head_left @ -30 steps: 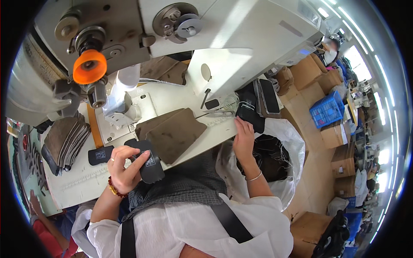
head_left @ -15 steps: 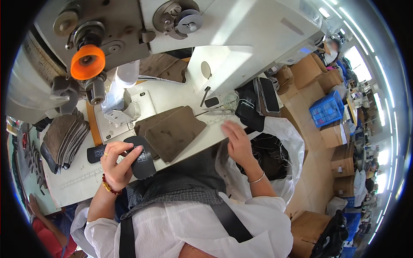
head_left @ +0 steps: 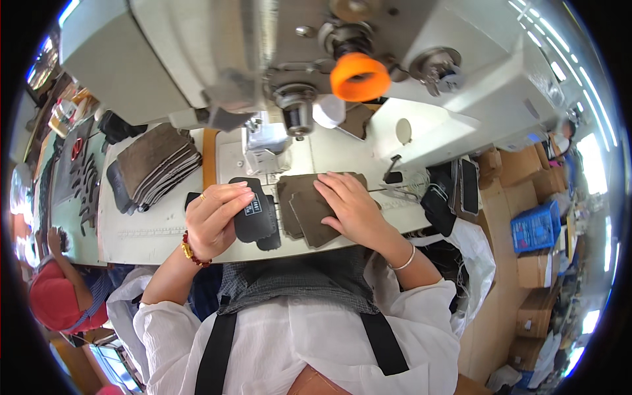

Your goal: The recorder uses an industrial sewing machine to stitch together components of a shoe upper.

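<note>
On the table (head_left: 141,249), the right hand (head_left: 353,209) now touches brown pieces (head_left: 311,216).

The dark piece (head_left: 253,222) looks matt and smooth with pale print, while the brown pieces (head_left: 311,220) have the dull, slightly blotchy nap of suede-like cloth. Smooth, pale laminate seems to face the counter (head_left: 131,249), and the sewing machine (head_left: 108,62) shows sleek painted metal with a bright orange plastic cup (head_left: 360,78). Glossy beads form one bracelet (head_left: 191,251), shiny metal the bangle (head_left: 403,259), and checked matt cloth the apron (head_left: 299,280).
</note>
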Action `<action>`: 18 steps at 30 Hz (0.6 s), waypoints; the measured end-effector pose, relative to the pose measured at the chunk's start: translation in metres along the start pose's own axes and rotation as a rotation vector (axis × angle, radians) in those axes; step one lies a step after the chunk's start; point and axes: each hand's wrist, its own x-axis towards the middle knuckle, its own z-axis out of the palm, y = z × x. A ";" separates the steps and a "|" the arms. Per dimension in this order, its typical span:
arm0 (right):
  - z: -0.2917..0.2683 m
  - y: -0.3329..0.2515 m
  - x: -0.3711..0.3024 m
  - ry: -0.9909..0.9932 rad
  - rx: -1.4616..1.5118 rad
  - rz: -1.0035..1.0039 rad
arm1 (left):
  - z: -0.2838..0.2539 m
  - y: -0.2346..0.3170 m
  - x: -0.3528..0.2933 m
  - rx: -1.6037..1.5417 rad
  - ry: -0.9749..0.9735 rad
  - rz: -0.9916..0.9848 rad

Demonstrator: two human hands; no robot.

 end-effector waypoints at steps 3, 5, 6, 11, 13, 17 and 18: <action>0.001 0.006 0.016 -0.079 -0.062 0.008 | -0.010 -0.005 0.001 0.037 -0.004 0.020; 0.001 0.010 0.023 -0.060 -0.059 -0.003 | -0.016 -0.009 0.002 0.063 -0.009 0.036; -0.001 0.013 0.026 -0.088 -0.016 -0.011 | -0.018 -0.011 0.002 0.072 -0.011 0.038; -0.054 0.029 0.035 -0.240 0.295 0.026 | -0.024 -0.019 0.009 0.094 0.025 0.100; -0.077 0.034 0.039 -0.162 0.327 0.099 | -0.025 -0.021 0.013 0.092 0.061 0.133; -0.075 0.023 0.059 0.055 0.284 0.058 | -0.023 -0.026 0.025 0.086 0.103 0.224; -0.070 0.018 0.064 0.114 0.340 0.026 | -0.022 -0.027 0.028 0.098 0.106 0.248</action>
